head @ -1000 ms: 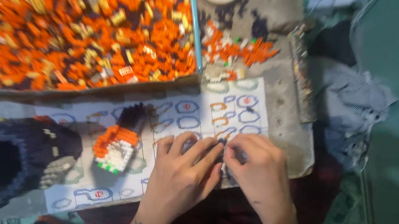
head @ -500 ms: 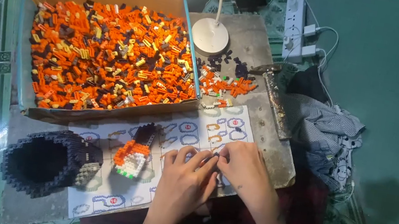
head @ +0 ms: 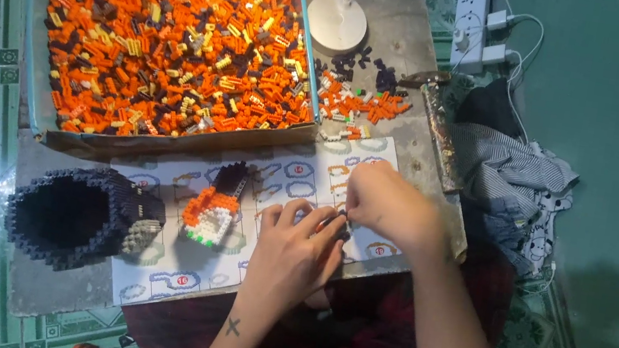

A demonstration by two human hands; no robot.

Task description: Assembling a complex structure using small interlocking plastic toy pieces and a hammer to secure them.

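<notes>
We see two bare hands meeting over a white paper instruction sheet with small printed pictures (head: 301, 173). The left hand (head: 296, 250) lies on the sheet with its fingers bent, and the right hand (head: 387, 205) curls in from the other side. Their fingertips come together on a tiny dark building brick (head: 341, 222) — it is so small and so covered by fingers that we cannot tell which hand grips it.

Just left of the hands stands a small brick figure in orange, white and green with a dark top (head: 214, 209). Further left sits a big round hollow tower made of dark bricks (head: 75, 213), with a little grey brick bit (head: 141, 236) touching its side. Both rest on the sheet, near the hands but apart from them.

Behind the sheet is a wide cardboard box full of orange, dark and yellow bricks (head: 173, 45). Its front wall stands between the hands and the bricks inside. To the right of the box lies a loose pile of orange and dark bricks (head: 359, 95) on the grey board (head: 411, 29), beside the round white lamp base (head: 336, 23).

Far right we see a white power strip (head: 473, 14) and crumpled grey striped cloth (head: 512, 177) on the green floor.
</notes>
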